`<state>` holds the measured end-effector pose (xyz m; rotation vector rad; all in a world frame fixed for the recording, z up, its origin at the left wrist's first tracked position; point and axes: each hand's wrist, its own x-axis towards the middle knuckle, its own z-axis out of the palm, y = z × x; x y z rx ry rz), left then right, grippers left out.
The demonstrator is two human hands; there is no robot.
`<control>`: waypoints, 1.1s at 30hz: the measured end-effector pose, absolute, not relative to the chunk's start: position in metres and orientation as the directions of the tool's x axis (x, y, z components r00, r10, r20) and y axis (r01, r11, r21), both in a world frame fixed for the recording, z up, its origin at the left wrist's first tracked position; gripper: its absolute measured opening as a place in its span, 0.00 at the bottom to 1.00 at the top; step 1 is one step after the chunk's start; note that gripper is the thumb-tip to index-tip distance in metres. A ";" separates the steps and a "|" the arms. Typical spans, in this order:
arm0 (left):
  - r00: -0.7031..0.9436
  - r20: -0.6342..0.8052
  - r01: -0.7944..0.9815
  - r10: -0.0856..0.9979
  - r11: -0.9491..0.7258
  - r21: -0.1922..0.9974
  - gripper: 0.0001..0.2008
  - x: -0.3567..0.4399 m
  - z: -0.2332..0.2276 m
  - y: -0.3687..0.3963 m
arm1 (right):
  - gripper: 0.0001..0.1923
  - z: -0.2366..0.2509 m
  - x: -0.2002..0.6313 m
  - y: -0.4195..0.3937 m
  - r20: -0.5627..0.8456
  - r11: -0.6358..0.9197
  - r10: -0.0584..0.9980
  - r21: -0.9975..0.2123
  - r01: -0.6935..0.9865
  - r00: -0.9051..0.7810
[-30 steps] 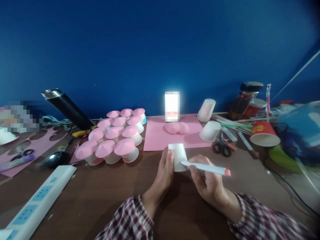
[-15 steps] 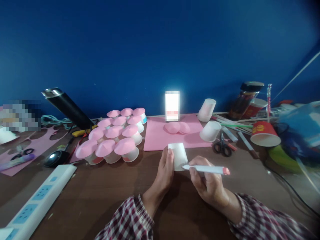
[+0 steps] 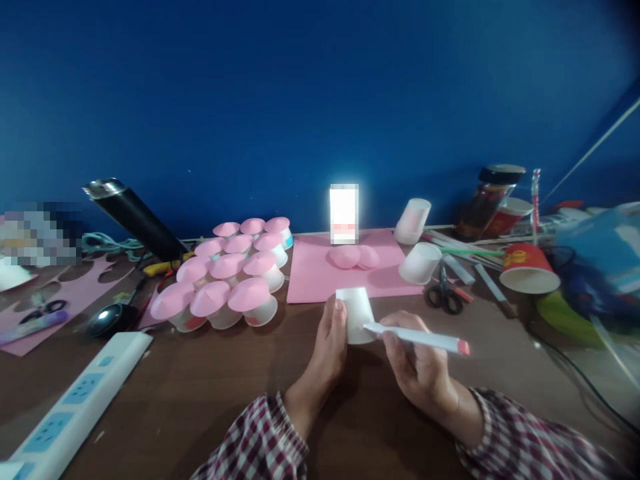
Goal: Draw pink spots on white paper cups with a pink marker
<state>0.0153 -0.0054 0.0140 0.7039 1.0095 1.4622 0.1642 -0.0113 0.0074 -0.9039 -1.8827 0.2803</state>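
My left hand (image 3: pixel 331 337) is closed around the left side of a white paper cup (image 3: pixel 357 310), thumb along its wall. The cup's narrow end points away from me. In my right hand (image 3: pixel 417 357) is a white marker pen (image 3: pixel 425 337) with a red end, gripped like a pencil. Its tip is at the cup's lower right wall, and I see no clear mark there. Beyond the cup lies a pink paper sheet (image 3: pixel 310 283) with pink paper discs (image 3: pixel 345 256) on it. To the left stand several cups topped with pink paper cones (image 3: pixel 211 297).
Right of the sheet are a white cup (image 3: pixel 421 262), a stack of cups (image 3: pixel 413 221), black scissors (image 3: pixel 444 297) and a red cup (image 3: pixel 530 268). A power strip (image 3: pixel 83 400), a ladle-like black object (image 3: pixel 113 319) and a black flask (image 3: pixel 137 217) are left. A blue wall rises behind.
The marker's tip has shifted slightly left and up on the cup, while its red end has swung right and down. My left hand keeps its hold on the cup.
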 end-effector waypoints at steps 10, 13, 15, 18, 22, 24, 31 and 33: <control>-0.108 -0.005 -0.247 0.994 -0.022 0.969 0.17 0.016 0.013 -0.004 | 0.07 0.009 0.162 -0.010 0.677 0.684 0.701 -0.547 0.483 -0.226; -0.111 -0.029 -0.299 0.993 -0.006 0.954 0.17 0.016 0.012 -0.005 | 0.07 0.008 0.162 -0.010 0.677 0.688 0.697 -0.539 0.487 -0.236; -0.126 -0.065 -0.358 0.990 0.015 0.933 0.16 0.016 0.008 -0.006 | 0.07 0.008 0.163 -0.009 0.678 0.686 0.696 -0.533 0.495 -0.236; -0.153 -0.111 -0.426 0.982 0.035 0.904 0.13 0.013 -0.001 -0.008 | 0.07 0.007 0.163 -0.009 0.694 0.684 0.688 -0.523 0.508 -0.213; -0.221 -0.137 -0.503 0.966 0.007 0.864 0.14 0.009 -0.015 -0.008 | 0.07 0.008 0.163 -0.008 0.703 0.681 0.685 -0.525 0.510 -0.190; -0.235 -0.131 -0.520 0.963 -0.011 0.854 0.15 0.010 -0.019 -0.005 | 0.06 0.010 0.163 -0.008 0.694 0.674 0.694 -0.535 0.508 -0.190; -0.111 -0.161 -0.601 0.981 0.063 0.797 0.18 0.019 -0.012 0.000 | 0.07 0.012 0.165 -0.008 0.687 0.655 0.711 -0.569 0.497 -0.150; -0.110 -0.185 -0.628 0.977 0.076 0.774 0.18 0.019 -0.010 0.000 | 0.07 0.011 0.165 -0.007 0.685 0.645 0.717 -0.580 0.498 -0.131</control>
